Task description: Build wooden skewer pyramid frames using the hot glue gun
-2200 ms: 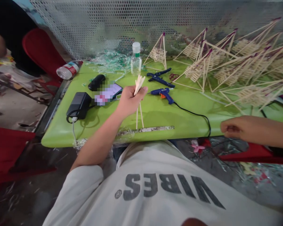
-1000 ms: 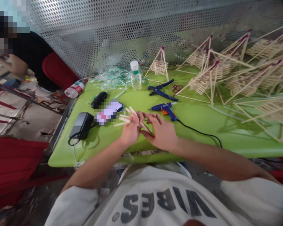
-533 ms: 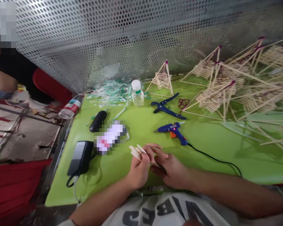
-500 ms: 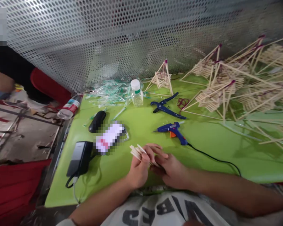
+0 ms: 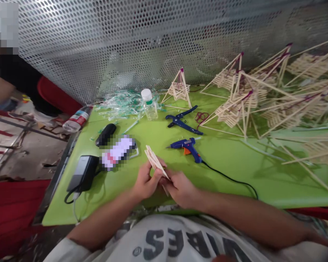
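Observation:
A bundle of thin pale wooden sticks slants between my two hands, above the near part of the green table. My left hand is closed round it, thumb on top. Around the lower end of the same bundle, the fingers of my right hand are closed too; some stick ends point down below the hands. Beyond my right hand lies a blue glue gun with an orange trigger and a small red light. Farther back rest dark blue pliers-like cutters.
Stick pyramids with purple tips crowd the right side; a single small pyramid stands at the back. A capped bottle, plastic scraps, a black case, a phone and a power adapter lie leftward. A person is at far left.
The stick bundle now reaches farther out of my left hand and points more away from me. My right fingers have moved from over the left hand to the bundle's lower end. The view has shifted slightly.

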`<act>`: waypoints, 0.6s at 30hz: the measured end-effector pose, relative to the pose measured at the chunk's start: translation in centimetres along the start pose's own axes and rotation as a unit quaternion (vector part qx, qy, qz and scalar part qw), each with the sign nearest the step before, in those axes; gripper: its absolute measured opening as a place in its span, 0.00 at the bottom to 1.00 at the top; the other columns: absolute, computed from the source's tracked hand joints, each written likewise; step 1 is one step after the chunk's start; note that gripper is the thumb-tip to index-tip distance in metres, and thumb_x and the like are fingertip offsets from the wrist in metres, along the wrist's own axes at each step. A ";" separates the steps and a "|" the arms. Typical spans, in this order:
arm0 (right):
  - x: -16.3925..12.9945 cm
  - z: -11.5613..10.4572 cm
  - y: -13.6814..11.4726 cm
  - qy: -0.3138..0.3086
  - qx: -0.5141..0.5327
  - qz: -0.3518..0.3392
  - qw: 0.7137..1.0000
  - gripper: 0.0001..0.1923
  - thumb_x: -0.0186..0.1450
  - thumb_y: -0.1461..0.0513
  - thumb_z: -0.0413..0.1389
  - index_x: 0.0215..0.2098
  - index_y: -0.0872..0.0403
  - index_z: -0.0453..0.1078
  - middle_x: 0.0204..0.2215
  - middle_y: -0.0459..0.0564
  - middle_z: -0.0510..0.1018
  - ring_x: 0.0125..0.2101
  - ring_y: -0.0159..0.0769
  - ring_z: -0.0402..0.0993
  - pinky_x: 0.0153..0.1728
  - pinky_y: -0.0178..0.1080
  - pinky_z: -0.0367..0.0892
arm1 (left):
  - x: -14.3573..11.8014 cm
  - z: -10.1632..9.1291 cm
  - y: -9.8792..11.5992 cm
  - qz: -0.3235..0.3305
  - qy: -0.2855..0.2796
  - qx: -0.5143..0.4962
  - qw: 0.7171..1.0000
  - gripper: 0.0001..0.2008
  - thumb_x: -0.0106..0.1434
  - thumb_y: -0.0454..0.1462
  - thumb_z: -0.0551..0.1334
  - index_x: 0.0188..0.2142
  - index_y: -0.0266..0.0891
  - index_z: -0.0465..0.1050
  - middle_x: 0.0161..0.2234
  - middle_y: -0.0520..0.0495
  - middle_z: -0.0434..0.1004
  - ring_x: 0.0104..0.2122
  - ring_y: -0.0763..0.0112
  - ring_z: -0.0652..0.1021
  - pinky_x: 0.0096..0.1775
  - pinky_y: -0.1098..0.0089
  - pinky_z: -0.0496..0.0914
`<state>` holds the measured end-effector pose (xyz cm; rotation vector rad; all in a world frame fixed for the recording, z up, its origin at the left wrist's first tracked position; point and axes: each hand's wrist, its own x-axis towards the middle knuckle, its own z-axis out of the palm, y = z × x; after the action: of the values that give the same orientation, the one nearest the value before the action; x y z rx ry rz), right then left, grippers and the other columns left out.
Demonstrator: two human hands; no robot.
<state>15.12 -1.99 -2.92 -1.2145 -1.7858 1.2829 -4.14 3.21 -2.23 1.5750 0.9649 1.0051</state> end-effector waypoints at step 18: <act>1.3 0.4 1.0 0.096 0.126 0.084 0.984 0.36 0.82 0.30 0.54 0.48 0.52 0.80 0.37 0.54 0.88 0.27 0.40 0.82 0.26 0.40 0.74 | 2.7 -0.7 0.7 -0.126 0.001 -0.002 0.992 0.32 0.67 0.65 0.76 0.33 0.38 0.79 0.23 0.49 0.78 0.22 0.73 0.74 0.27 0.72 0.68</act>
<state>14.61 -0.88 -4.04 -1.3164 -1.3635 1.3864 -3.87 5.78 -1.06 1.4063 1.1319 0.8314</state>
